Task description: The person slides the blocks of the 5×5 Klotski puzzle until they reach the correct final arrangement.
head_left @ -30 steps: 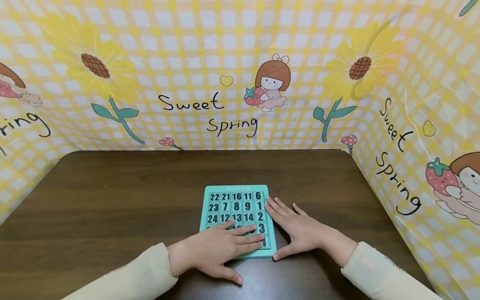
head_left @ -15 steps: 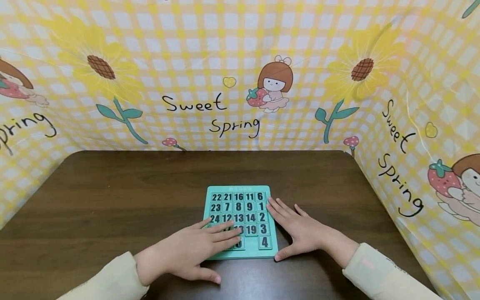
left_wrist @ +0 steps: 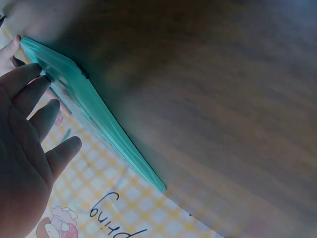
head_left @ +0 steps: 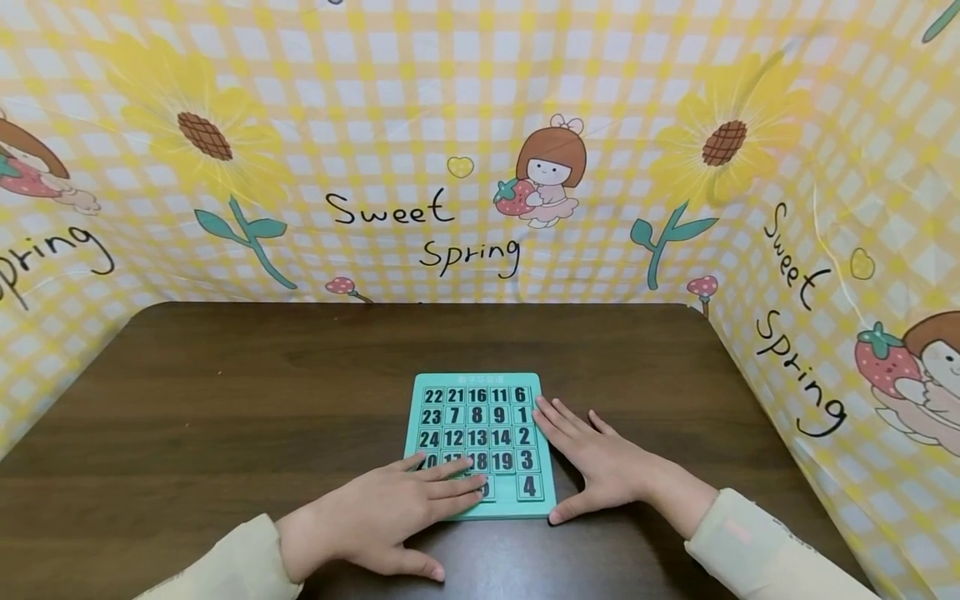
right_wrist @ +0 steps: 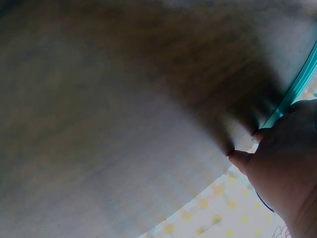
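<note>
A turquoise number sliding puzzle [head_left: 420,417] lies flat on the table, its square tiles printed with black numbers. Spread over its lower left part is my left hand [head_left: 386,512], fingers straight, fingertips on a bottom-row tile [head_left: 487,487] whose number is partly covered. Right of that tile an open slot shows in the bottom row, then the 4 tile [head_left: 530,487]. My right hand [head_left: 603,467] rests along the puzzle's right edge, fingers extended, thumb at the near right corner. In the left wrist view, the puzzle's side [left_wrist: 111,129] runs past the left fingertips. Several lower-left tiles are hidden under the left hand.
The dark wooden table [head_left: 247,400] extends around the puzzle. A yellow checked cloth [head_left: 397,117] with flowers and lettering hangs behind the table and along both sides.
My left hand has moved left across the puzzle, uncovering the 19 and 4 tiles and the open slot, then slid slightly nearer, revealing the 12 tile. The right hand holds its place.
</note>
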Demonstrator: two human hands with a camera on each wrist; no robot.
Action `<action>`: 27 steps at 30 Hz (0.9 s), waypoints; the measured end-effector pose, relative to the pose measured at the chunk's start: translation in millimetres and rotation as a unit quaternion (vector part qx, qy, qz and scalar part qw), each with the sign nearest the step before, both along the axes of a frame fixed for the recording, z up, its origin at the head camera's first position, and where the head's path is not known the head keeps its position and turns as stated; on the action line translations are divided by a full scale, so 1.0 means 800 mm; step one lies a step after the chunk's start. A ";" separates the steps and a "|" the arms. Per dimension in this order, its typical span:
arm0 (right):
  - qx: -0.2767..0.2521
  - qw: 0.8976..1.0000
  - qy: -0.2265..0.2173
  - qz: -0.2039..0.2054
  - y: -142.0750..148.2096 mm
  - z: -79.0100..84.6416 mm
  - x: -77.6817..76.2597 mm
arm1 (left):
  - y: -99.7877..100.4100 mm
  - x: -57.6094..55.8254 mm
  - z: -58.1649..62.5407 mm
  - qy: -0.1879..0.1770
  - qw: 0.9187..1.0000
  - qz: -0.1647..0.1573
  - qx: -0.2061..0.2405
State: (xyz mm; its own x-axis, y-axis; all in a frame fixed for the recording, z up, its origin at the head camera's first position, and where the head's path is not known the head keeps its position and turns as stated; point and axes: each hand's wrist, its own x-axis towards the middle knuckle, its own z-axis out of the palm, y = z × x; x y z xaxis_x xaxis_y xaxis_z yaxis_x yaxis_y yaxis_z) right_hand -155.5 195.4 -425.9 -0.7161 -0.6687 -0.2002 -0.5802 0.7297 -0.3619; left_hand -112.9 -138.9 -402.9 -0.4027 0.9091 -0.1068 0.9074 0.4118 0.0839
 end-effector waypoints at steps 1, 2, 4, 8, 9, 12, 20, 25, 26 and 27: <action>0.000 1.000 0.001 0.000 0.000 0.000 0.000 | 0.002 -0.001 -0.001 -0.002 1.000 -0.001 0.002; 0.001 1.000 0.001 0.000 0.000 0.000 0.000 | 0.004 -0.002 -0.001 -0.003 1.000 -0.003 0.003; 0.001 1.000 0.003 0.000 0.001 0.000 -0.001 | 0.008 -0.004 -0.002 -0.004 1.000 -0.008 0.004; 0.003 1.000 0.005 0.000 0.001 -0.001 -0.001 | 0.019 -0.007 -0.004 0.006 1.000 -0.019 0.003; 0.004 1.000 0.005 0.000 0.001 -0.001 -0.001 | 0.021 -0.007 -0.004 0.008 1.000 -0.020 0.001; 0.003 1.000 0.002 0.000 0.000 -0.001 -0.001 | 0.025 -0.007 -0.004 0.004 1.000 -0.021 -0.006; 0.002 1.000 -0.001 -0.005 0.003 0.000 0.000 | -0.001 -0.003 0.005 -0.013 1.000 0.003 -0.012; -0.001 1.000 -0.006 -0.002 0.002 0.001 0.000 | -0.025 0.005 0.010 -0.011 1.000 0.025 -0.002; 0.000 1.000 -0.007 -0.001 0.002 0.001 -0.001 | -0.028 0.006 0.010 -0.009 1.000 0.026 0.000; -0.001 1.000 -0.008 -0.001 0.002 0.001 -0.001 | -0.031 0.008 0.010 -0.003 1.000 0.025 0.002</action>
